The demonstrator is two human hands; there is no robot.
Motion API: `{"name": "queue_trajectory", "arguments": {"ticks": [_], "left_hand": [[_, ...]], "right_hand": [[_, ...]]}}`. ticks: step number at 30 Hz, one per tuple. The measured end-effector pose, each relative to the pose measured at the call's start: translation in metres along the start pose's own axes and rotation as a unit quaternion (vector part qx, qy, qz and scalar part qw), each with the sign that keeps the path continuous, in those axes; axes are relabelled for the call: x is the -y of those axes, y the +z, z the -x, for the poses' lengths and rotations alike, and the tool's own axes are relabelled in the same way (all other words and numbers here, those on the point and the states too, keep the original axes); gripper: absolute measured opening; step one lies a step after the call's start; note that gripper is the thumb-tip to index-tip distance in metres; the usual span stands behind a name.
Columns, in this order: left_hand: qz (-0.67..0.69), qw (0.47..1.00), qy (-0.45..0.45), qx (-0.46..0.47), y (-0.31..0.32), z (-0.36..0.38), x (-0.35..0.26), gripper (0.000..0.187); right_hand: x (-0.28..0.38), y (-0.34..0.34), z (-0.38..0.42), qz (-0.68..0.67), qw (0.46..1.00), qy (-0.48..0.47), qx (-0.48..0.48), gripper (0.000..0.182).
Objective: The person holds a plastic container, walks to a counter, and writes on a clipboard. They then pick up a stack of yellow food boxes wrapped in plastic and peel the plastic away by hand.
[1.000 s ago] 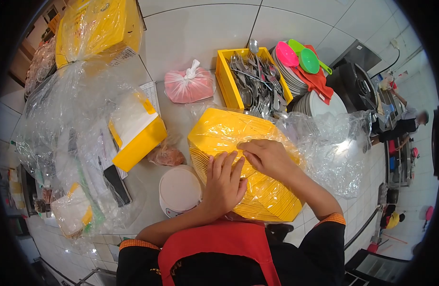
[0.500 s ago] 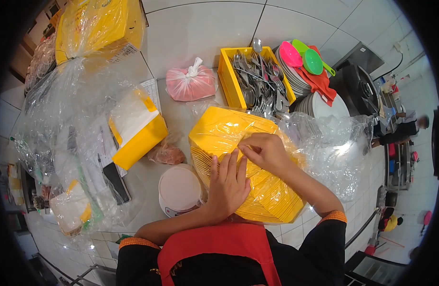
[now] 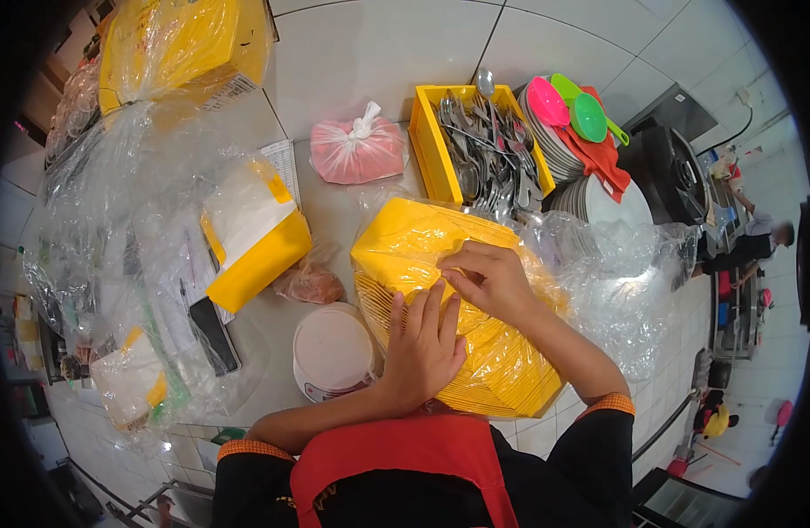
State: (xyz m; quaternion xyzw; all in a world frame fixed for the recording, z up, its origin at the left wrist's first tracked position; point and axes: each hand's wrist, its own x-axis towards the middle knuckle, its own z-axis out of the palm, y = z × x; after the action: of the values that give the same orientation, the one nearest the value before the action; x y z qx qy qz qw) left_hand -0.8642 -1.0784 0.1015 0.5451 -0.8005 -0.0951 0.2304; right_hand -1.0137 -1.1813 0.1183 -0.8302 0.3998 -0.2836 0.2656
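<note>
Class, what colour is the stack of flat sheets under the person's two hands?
Yellow: the stack is wrapped in clear plastic, seen in the head view.

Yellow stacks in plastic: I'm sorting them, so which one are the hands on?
The big wrapped yellow stack nearest the person, under both hands; the others sit farther left, untouched.

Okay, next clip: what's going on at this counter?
A person in a red apron is working on a stack of yellow trays wrapped in clear plastic. The left hand lies flat on top of the stack, while the right hand pinches at the plastic wrap near the stack's top. Beside the stack sit a white scale, a yellow cutlery bin, stacked plates and a pink tied bag.
</note>
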Motion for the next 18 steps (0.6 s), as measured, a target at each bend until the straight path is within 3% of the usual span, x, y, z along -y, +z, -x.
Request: {"name": "queue_trajectory", "arguments": {"ticks": [5,14,18], "left_hand": [[0.004,1.000,0.000,-0.004,-0.002,-0.001,0.000,0.055],[0.010,1.000,0.000,-0.004,-0.003,-0.002,0.000,0.055],[0.030,1.000,-0.006,0.005,-0.005,-0.002,0.003,0.056]], "right_hand": [[-0.002,0.002,-0.001,0.036,0.998,-0.052,-0.018,0.011],[0.007,-0.001,-0.003,0.052,0.998,-0.022,-0.002,0.013],[0.003,0.000,-0.001,0.097,0.994,-0.053,0.011,0.015]]}}
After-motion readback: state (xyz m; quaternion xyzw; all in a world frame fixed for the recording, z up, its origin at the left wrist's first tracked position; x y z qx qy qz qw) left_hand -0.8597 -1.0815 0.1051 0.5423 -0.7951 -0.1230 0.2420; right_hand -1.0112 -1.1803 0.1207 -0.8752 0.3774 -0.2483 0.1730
